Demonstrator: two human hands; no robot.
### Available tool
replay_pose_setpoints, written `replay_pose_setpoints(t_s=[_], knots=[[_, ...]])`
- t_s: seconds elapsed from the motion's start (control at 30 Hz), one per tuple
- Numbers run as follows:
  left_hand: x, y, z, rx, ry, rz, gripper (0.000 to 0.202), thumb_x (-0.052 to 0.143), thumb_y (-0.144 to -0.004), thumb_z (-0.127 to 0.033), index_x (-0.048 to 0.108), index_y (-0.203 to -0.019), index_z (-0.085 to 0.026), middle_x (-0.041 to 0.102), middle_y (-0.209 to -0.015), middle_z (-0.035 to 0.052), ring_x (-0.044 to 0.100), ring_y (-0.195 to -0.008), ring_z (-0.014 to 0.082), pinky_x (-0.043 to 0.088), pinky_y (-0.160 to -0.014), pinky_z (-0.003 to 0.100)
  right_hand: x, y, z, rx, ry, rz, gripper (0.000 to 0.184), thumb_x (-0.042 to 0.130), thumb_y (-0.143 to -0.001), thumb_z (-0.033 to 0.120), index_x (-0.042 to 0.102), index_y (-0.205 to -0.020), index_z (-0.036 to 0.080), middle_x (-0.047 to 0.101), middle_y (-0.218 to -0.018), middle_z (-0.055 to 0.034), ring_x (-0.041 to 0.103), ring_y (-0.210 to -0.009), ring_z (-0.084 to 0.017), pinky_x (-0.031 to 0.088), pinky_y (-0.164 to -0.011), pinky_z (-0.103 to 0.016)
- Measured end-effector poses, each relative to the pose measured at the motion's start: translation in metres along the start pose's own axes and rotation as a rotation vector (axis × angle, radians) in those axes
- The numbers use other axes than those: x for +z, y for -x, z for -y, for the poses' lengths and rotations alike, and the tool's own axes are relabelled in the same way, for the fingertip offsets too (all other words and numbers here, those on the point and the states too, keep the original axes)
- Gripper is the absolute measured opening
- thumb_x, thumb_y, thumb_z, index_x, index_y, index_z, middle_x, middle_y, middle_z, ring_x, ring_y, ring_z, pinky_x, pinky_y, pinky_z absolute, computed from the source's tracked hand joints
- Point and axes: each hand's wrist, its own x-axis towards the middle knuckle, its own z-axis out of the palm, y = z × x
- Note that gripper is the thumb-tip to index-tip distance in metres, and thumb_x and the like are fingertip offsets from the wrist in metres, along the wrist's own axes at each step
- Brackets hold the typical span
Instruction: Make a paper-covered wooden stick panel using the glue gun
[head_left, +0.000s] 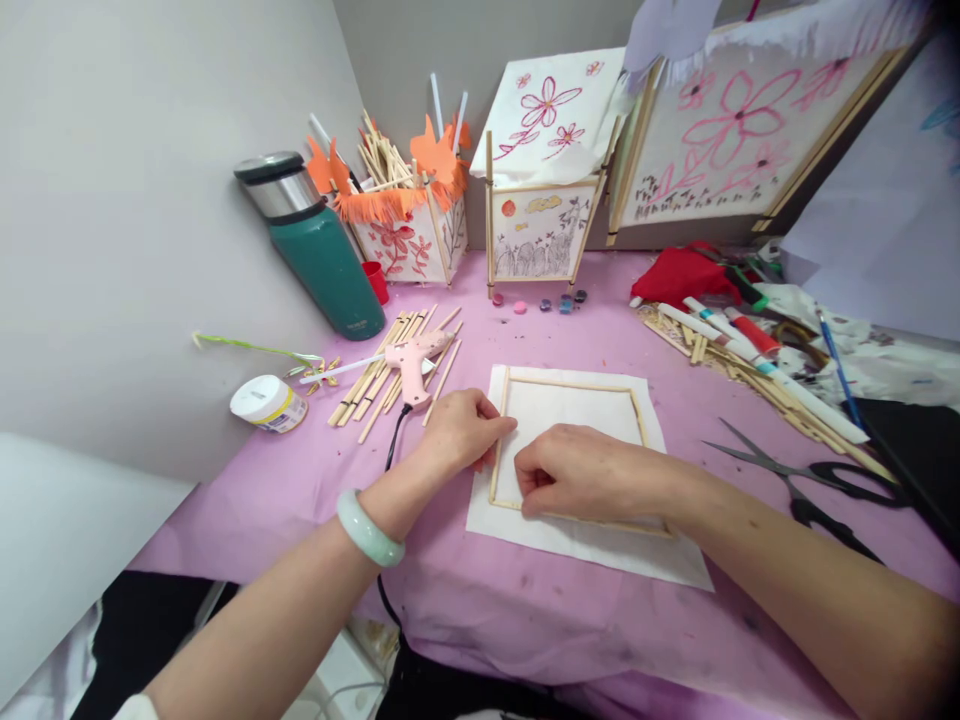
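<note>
Currently, the left hand (465, 432) is half curled, thumb reaching over the left side of the stick frame (566, 383); its fingertips are partly hidden, so cannot tell whether it pinches the stick or only steadies it. Right hand (577, 470) is curled tighter, knuckles up, fingertips at the frame's near side by the left corner; grip underneath not visible. The frame lies flat under and between both hands, on a white sheet (585, 545).

Left of and beyond the left hand: pink glue gun (409, 372) over loose sticks (365, 395), its cord (396, 435) passing beneath the forearm. Further left, a white tub (268, 404). Right of the right forearm: scissors (780, 468), blades apart, tips toward that arm.

Risks (judged): uneven pressure from the two hands could skew the frame or strain a corner; a dragging right hand could wrinkle the sheet; the left forearm could snag the cord and pull the gun; an outward elbow swing could meet the blades.
</note>
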Motion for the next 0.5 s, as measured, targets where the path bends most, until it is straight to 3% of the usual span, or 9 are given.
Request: replay_pose_setpoints(t_s=[0.5], knots=[[-0.0011,0.0019,-0.0020,0.004,-0.066,-0.027,0.014,0.061,-0.072,-0.031,0.052,-0.071,-0.020,0.058,-0.045,-0.0026,0.055,-0.039,0.0126,0.040,-0.044,0.022,0.0021,0.0001,-0.0003,-0.007,0.016,-0.031,0.006,0.059,-0.068,0.023,0.060,-0.063,0.020,0.059,-0.059,0.0018,0.047,-0.054,-0.010,0.026,-0.050,-0.024]])
